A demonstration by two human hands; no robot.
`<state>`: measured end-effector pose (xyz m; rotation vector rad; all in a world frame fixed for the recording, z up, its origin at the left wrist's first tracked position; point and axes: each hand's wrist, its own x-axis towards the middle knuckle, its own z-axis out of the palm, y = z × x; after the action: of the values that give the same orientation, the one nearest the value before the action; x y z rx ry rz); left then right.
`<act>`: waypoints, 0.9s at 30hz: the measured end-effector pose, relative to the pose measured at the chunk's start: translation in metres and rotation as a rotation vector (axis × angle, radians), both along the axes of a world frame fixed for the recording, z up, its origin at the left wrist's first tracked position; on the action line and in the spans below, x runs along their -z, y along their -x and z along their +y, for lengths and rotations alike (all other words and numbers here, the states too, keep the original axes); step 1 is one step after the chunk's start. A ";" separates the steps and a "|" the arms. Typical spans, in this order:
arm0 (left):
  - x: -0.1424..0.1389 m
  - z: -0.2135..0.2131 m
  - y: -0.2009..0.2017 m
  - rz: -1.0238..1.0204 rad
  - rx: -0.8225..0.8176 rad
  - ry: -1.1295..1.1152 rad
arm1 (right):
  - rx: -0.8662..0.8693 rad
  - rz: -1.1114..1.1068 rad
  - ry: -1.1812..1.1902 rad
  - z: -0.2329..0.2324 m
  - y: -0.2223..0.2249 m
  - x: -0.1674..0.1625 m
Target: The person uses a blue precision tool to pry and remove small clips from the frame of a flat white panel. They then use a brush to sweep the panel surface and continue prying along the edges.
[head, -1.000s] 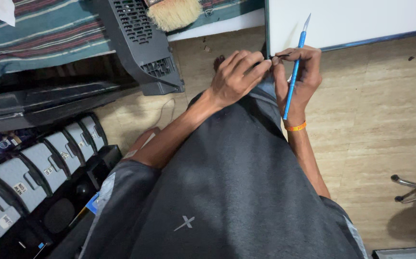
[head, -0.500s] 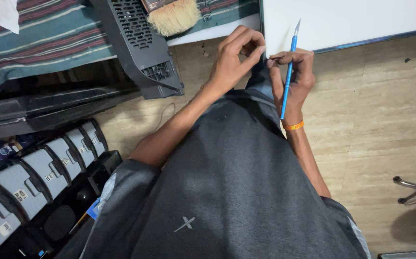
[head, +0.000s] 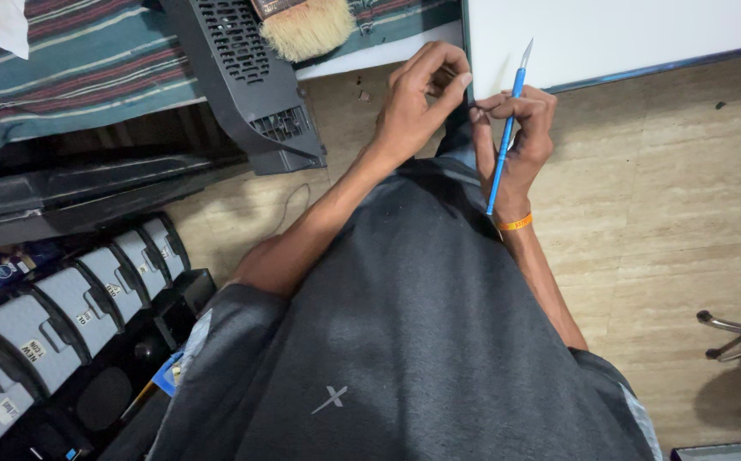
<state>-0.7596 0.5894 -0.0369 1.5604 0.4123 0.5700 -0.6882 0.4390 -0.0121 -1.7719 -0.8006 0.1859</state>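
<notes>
Seen from above, two bare hands are raised near the top centre of the frame, over a grey T-shirt (head: 405, 341) that fills the lower middle. A slim blue craft knife (head: 505, 141) is held upright in the right hand (head: 520, 141), its fingers (head: 494, 104) clamped together around the handle, with the pointed blade tip aimed toward the top edge. An orange band (head: 514, 224) is worn on that wrist. The left hand (head: 417, 94) is curled just beside it, fingertips pinched together close to the right hand's fingers (whether something small is gripped between them cannot be told). Behind both hands, a white panel with a dark edge (head: 627, 38) is seen at the upper right. A dark grey vented plastic cover (head: 247, 85) leans at the upper left, with a pale bristle brush (head: 306, 30) above it on a striped cloth (head: 72, 77). A row of grey cartridges (head: 63, 307) is seen at the lower left. Beige floor tiles (head: 669, 205) fill the right side.
</notes>
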 end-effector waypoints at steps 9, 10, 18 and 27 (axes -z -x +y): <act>-0.004 0.008 0.015 0.086 0.159 -0.203 | -0.044 0.025 -0.002 -0.003 -0.002 0.008; -0.004 0.011 0.017 0.081 0.211 -0.232 | -0.039 0.052 -0.006 -0.003 -0.002 0.008; -0.010 0.009 0.031 0.040 0.227 -0.248 | -0.035 0.011 0.018 -0.003 -0.002 0.009; -0.005 0.011 0.018 -0.009 0.058 -0.305 | -0.041 0.093 -0.025 -0.002 -0.002 0.007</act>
<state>-0.7772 0.6005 -0.0318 1.8542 0.2811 0.6156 -0.6866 0.4371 -0.0195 -1.7117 -0.7693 0.2831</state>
